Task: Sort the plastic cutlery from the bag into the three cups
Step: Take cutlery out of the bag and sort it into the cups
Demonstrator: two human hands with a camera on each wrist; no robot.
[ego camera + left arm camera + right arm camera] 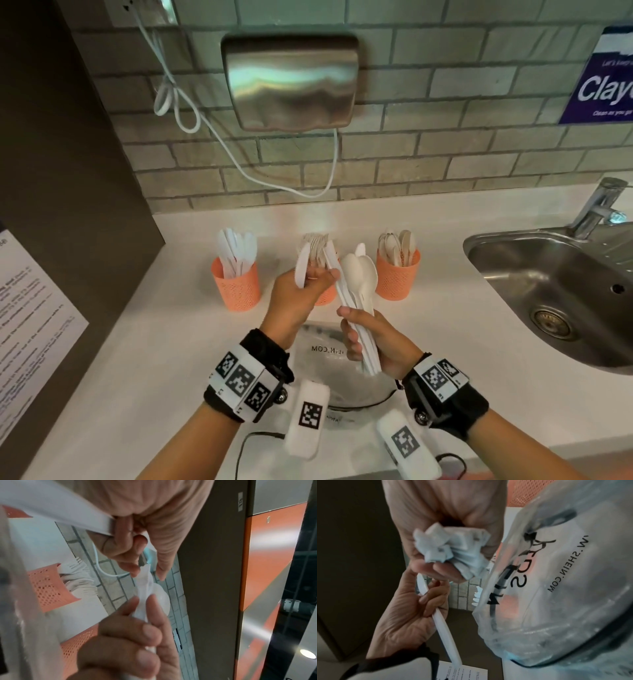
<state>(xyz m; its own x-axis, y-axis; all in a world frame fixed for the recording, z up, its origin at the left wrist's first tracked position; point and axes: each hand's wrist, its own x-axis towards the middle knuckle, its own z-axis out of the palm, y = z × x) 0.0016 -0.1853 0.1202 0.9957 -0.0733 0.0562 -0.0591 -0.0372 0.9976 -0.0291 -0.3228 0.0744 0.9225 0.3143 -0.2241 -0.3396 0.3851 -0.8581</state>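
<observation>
At the bottom centre of the head view, a clear plastic bag (pixel 346 373) with black lettering lies on the white tabletop (pixel 462 342), just below both raised hands. The right hand (pixel 376 339), right of centre, has its fingers wrapped round a bundle of white cutlery (pixel 356 298): spoon bowls fan out at the top, and the cut handle ends poke out under the palm in the right wrist view. The left hand (pixel 298 294), just left of it and a little higher, pinches a single white knife (pixel 302 265) with the blade pointing up and the handle running down past the palm. The two hands sit close together, the knife tip near the bundle. Behind them, in the middle of the frame, three orange mesh cups stand in a row on the tabletop: the left cup (pixel 236 284) holds white knives, the middle cup (pixel 325 296) is mostly hidden by the left hand and shows forks above it, and the right cup (pixel 397 275) holds beige spoons. At the right edge a steel sink (pixel 548 287) with a tap (pixel 597 205) is set into the tabletop. Farthest back, on the tiled wall (pixel 445 102), hang a metal dryer (pixel 291 80) with a white cable (pixel 191 102) and, at upper right, a purple sign (pixel 603 78).
</observation>
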